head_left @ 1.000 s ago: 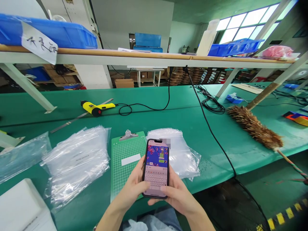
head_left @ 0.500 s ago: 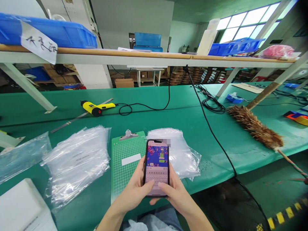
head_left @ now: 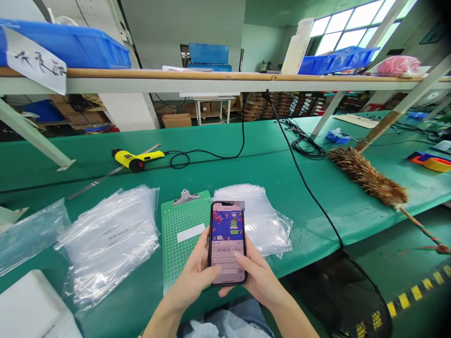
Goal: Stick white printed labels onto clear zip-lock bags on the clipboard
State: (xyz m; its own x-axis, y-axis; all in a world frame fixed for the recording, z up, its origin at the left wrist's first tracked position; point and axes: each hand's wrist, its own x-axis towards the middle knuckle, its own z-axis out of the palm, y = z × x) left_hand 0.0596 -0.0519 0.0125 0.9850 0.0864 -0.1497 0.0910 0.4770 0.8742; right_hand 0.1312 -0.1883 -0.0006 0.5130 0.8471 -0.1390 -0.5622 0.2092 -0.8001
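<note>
A phone (head_left: 228,263) is held upright between my two hands, its screen lit with a chat and a keyboard. My left hand (head_left: 195,272) grips its left edge, the thumb on the lower keyboard. On the right edge is my right hand (head_left: 259,274), its thumb over the keys higher up. Behind the phone lies a green clipboard (head_left: 172,225) with a white strip (head_left: 190,233) on it. Clear plastic bags lie in a stack (head_left: 262,220) to the right and in a larger stack (head_left: 112,239) to the left.
A yellow heat gun (head_left: 134,159) lies across a metal ruler (head_left: 95,182). Black cables (head_left: 306,183) hang onto the green table (head_left: 218,173). A feather duster (head_left: 369,178) leans at the right. Above runs a shelf (head_left: 197,84) with blue bins (head_left: 81,47). A white object (head_left: 31,305) sits front left.
My right thumb has moved up the keyboard, and my left thumb has shifted slightly left. The view has turned a little, so the table items appear slightly further left.
</note>
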